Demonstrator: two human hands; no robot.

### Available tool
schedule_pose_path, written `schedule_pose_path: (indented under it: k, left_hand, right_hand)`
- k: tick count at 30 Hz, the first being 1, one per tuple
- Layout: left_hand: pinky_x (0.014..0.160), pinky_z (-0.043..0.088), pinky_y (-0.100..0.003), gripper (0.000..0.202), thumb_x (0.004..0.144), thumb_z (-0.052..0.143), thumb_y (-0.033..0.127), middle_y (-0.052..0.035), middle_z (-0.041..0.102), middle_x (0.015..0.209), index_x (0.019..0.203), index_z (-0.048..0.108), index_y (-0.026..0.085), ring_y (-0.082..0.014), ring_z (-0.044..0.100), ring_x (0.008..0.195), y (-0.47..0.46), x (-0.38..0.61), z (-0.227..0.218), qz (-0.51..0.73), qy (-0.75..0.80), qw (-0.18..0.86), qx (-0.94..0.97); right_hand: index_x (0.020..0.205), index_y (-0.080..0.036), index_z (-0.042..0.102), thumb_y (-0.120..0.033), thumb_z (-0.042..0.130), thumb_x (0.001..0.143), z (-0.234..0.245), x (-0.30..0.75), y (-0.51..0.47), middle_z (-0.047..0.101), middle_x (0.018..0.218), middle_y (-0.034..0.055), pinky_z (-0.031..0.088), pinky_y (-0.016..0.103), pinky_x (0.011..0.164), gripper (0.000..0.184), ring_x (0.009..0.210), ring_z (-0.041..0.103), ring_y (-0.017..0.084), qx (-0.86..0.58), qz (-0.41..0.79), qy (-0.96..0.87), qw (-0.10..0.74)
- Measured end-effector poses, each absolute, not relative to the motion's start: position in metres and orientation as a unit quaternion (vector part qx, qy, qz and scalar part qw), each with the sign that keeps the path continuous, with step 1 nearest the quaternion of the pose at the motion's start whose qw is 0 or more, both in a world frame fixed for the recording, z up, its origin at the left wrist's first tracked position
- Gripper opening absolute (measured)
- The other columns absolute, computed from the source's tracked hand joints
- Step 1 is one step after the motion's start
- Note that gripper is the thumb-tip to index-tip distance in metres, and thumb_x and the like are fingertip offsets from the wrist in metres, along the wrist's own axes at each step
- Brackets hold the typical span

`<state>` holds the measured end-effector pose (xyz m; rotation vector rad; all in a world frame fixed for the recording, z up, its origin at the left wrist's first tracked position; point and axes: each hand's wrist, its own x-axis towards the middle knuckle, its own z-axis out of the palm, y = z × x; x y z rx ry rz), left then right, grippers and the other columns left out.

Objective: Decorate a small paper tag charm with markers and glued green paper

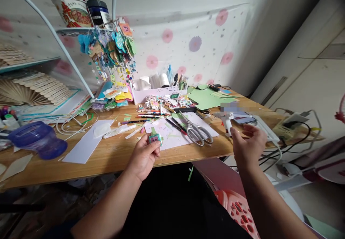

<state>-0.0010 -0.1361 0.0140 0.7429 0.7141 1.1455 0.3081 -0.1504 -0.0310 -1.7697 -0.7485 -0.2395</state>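
Pinched in my left hand [143, 160] is a small teal paper piece [154, 139] with a pink drawn face, just in front of the desk's front edge. My right hand [250, 144] is raised at the right side of the desk, thumb and fingers apart. Close by its thumb stands a white tool [228, 123], partly blurred, that looks like a glue gun; whether the thumb touches it I cannot tell. Grey-handled scissors [196, 133] lie between the hands on a white paper sheet [172, 144] strewn with green scraps. Pens [176, 125] rest beside the scissors.
A blue translucent container [40, 140] and a white paper strip [85, 144] lie left. Green paper [207, 97] and a white box [159, 93] of supplies stand behind. Cables [296, 135] and a power strip [287, 126] are right. A lamp arm [54, 34] rises at left.
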Motion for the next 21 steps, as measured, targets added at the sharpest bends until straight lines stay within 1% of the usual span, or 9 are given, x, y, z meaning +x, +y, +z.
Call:
schedule_pose_path:
  k: [2,5,7,9,12,14,17,18,21]
  left_hand:
    - [0.049,0.036,-0.016,0.037,0.061,0.080,0.018,0.0067,0.051,0.066,0.089,0.056,0.018,-0.0034,0.044,0.052,-0.136,0.001,0.016,0.515,0.320,0.718,0.341]
    - [0.049,0.036,-0.017,0.036,0.061,0.079,0.019,0.0062,0.051,0.067,0.089,0.057,0.017,-0.0033,0.044,0.051,-0.137,0.001,0.019,0.510,0.323,0.714,0.355]
    - [0.049,0.036,-0.017,0.036,0.060,0.080,0.019,0.0061,0.050,0.067,0.089,0.058,0.017,-0.0032,0.044,0.051,-0.137,0.000,0.020,0.509,0.324,0.712,0.358]
    - [0.050,0.036,-0.017,0.036,0.060,0.080,0.019,0.0060,0.051,0.067,0.089,0.059,0.017,-0.0031,0.044,0.051,-0.137,-0.003,0.022,0.511,0.323,0.714,0.355]
    - [0.050,0.035,-0.017,0.038,0.059,0.079,0.018,0.0060,0.051,0.068,0.091,0.060,0.018,-0.0027,0.044,0.051,-0.137,-0.005,0.025,0.513,0.318,0.715,0.351]
    - [0.050,0.034,-0.017,0.038,0.058,0.079,0.018,0.0061,0.051,0.067,0.091,0.060,0.017,-0.0026,0.043,0.050,-0.138,-0.006,0.027,0.515,0.315,0.715,0.353]
    - [0.050,0.034,-0.018,0.038,0.059,0.078,0.018,0.0063,0.051,0.066,0.091,0.059,0.017,-0.0031,0.044,0.050,-0.141,-0.006,0.029,0.514,0.308,0.715,0.360]
    - [0.050,0.035,-0.018,0.037,0.059,0.078,0.018,0.0063,0.051,0.066,0.091,0.058,0.017,-0.0033,0.044,0.050,-0.142,-0.006,0.029,0.515,0.306,0.713,0.364]
    - [0.050,0.036,-0.018,0.036,0.060,0.078,0.018,0.0062,0.051,0.067,0.090,0.057,0.018,-0.0037,0.044,0.051,-0.144,-0.008,0.028,0.525,0.309,0.699,0.376]
  right_hand:
    - [0.104,-0.010,0.062,-0.043,0.074,0.062,-0.033,0.331,-0.139,0.061,0.104,0.0177,0.046,0.044,0.079,0.054,0.087,0.059,0.028,-0.782,-0.049,-0.332,0.525]
    - [0.078,-0.016,0.065,-0.041,0.081,0.049,-0.030,0.349,-0.120,0.064,0.073,0.0107,0.042,0.044,0.070,0.041,0.072,0.060,0.029,-0.795,0.031,-0.354,0.492]
    - [0.063,-0.020,0.060,-0.038,0.081,0.048,-0.025,0.353,-0.112,0.059,0.059,0.0066,0.039,0.043,0.067,0.031,0.067,0.058,0.028,-0.797,0.060,-0.353,0.486]
    - [0.057,-0.022,0.056,-0.034,0.078,0.053,-0.021,0.349,-0.113,0.053,0.051,0.0043,0.036,0.041,0.063,0.025,0.062,0.055,0.026,-0.788,0.082,-0.350,0.499]
    - [0.063,-0.021,0.059,-0.037,0.070,0.062,-0.016,0.327,-0.130,0.054,0.053,0.0047,0.036,0.037,0.053,0.020,0.052,0.050,0.019,-0.739,0.139,-0.359,0.553]
    - [0.070,-0.019,0.063,-0.044,0.066,0.065,-0.014,0.304,-0.148,0.059,0.058,0.0054,0.037,0.033,0.047,0.025,0.049,0.051,0.018,-0.679,0.205,-0.391,0.586]
    - [0.083,-0.020,0.069,-0.050,0.070,0.062,-0.010,0.266,-0.180,0.063,0.062,0.0050,0.043,0.031,0.044,0.037,0.052,0.057,0.020,-0.593,0.313,-0.456,0.586]
    - [0.088,-0.021,0.071,-0.049,0.071,0.065,-0.009,0.254,-0.189,0.066,0.067,0.0066,0.045,0.031,0.046,0.036,0.056,0.060,0.021,-0.544,0.383,-0.479,0.572]
    - [0.089,-0.023,0.074,-0.047,0.074,0.066,-0.006,0.229,-0.207,0.072,0.078,0.0099,0.053,0.033,0.052,0.033,0.062,0.065,0.024,-0.477,0.445,-0.521,0.551]
